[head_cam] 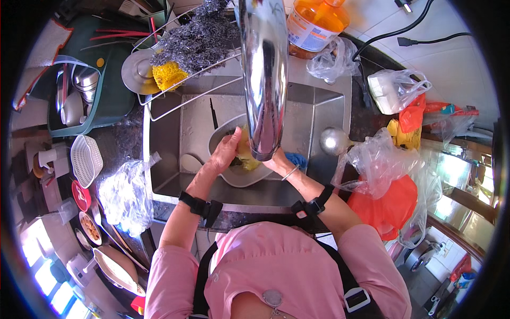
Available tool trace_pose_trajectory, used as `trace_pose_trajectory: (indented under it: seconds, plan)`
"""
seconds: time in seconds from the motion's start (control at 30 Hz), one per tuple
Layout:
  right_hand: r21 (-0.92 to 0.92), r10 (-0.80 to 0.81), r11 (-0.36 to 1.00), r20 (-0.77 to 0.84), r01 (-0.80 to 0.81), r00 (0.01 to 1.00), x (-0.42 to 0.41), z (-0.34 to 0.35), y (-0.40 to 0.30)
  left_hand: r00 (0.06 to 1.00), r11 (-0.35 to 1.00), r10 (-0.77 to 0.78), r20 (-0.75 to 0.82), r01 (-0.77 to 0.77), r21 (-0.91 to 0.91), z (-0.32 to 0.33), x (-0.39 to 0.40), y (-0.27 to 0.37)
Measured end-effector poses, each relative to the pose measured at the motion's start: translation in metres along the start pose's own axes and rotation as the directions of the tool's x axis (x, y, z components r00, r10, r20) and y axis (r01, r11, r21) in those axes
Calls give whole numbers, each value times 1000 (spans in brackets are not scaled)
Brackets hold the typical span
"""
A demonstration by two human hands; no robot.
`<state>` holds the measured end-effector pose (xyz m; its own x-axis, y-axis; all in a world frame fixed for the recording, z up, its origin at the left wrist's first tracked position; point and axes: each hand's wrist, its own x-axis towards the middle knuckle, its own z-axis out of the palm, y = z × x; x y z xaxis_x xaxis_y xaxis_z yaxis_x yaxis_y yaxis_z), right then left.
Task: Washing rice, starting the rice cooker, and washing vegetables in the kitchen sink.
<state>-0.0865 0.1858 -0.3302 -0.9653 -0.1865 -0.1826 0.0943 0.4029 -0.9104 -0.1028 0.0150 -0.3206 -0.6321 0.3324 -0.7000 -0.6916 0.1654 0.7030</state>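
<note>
In the sink's steel basin stands a pale grey bowl. Yellowish-green leafy food and something dark lie inside it. My left hand reaches over the bowl's left side, thumb raised, beside the food; whether its fingers grip anything is hidden. My right hand is at the bowl's right side, mostly hidden behind the chrome faucet, so its hold cannot be told. A bright blue cloth or glove lies just right of that hand.
A wire rack with steel wool and a yellow mesh scrubber overhangs the basin's back left. A metal ladle rests at the right. Plastic bags crowd the right counter; a white basket stands left.
</note>
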Motion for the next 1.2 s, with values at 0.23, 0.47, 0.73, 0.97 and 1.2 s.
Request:
trace_pose_trajectory:
  seconds: [0.23,0.47,0.73,0.97,1.2]
  plan:
    - [125,-205,974,138,189,969,9,1,30,939,964,228,-256,-181,196,-5,-5,-22]
    - [-686,-311,517,407,512,859,-14,29,44,850,871,408,-333,-252,422,-34,-9,-12]
    - [-274,-39,924,626,266,778,32,-28,5,837,880,396,-376,-229,417,-31,-18,-3]
    - [162,-306,949,279,269,910,10,-55,-39,927,986,116,-358,-64,155,-13,-3,-20]
    - [-214,-406,837,373,503,834,-23,-23,-55,982,934,13,-188,-79,-349,13,-1,-21]
